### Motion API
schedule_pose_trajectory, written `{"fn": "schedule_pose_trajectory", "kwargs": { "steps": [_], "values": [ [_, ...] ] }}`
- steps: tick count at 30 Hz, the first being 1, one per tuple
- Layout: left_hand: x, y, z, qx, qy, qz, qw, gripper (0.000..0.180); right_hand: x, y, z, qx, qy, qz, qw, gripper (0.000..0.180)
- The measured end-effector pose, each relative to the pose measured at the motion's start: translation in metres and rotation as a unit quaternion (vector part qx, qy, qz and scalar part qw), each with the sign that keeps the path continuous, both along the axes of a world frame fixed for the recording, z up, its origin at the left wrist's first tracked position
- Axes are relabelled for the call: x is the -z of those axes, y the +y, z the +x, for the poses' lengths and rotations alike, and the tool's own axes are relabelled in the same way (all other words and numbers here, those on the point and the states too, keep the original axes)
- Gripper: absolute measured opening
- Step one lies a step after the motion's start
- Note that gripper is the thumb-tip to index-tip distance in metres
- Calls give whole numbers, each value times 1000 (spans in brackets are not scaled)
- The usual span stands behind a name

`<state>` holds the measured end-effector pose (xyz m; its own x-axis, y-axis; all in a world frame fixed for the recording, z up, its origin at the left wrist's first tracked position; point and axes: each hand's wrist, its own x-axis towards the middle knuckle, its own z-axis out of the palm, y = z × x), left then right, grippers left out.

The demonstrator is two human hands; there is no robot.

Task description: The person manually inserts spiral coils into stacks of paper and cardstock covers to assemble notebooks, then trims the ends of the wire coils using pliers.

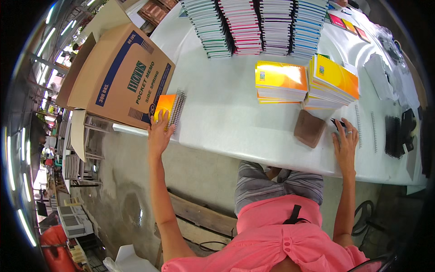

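Seated at the near edge of a long white table (226,113), the person stretches both bare arms out across it. Far to the left, the left hand (158,134) lies flat with its fingers spread loosely on a small orange spiral notebook (168,108), whose wire binding runs along its right side; the fingertips press the near end of the cover rather than clasping it. That notebook sits at the left end of the table, just beside a big brown cardboard box (122,75) that stands tilted at the table's left edge.

Over on the right, the right hand (345,144) rests palm down on the table with its fingers narrow and slightly curled, a ring on one of them. Its fingertips touch a small dark object (338,122), too small to identify, and whether the hand grips it cannot be told. Just left of this hand lies a brown rectangular pad (310,128).

Beyond the hands, near the middle of the table, stand two piles of orange-and-yellow notebooks (281,81), the right pile (334,81) fanned and leaning. Further away still, four tall stacks of spiral notebooks (253,25) line the far side. To the right of the right hand lie loose wire spirals (374,131) and a heap of black bindings (394,133).
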<state>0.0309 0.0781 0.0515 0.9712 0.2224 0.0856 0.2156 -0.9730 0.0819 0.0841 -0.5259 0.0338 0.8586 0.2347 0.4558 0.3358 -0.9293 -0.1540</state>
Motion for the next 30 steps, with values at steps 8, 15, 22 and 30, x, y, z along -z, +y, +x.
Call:
{"fn": "schedule_pose_trajectory", "kwargs": {
  "steps": [8,15,22,30],
  "values": [
    [-59,-137,55,214,-211,33,953,82,7,-6,10,3,-7,0,1000,42],
    [-68,-278,145,395,-141,24,907,68,-6,-7,9,20,-36,2,999,45],
    [-52,-282,139,353,-95,43,930,53,-30,19,-29,-74,-61,146,985,35],
    [-72,-258,143,384,-55,-72,919,48,-55,95,5,-193,388,652,622,33]
  ]
}}
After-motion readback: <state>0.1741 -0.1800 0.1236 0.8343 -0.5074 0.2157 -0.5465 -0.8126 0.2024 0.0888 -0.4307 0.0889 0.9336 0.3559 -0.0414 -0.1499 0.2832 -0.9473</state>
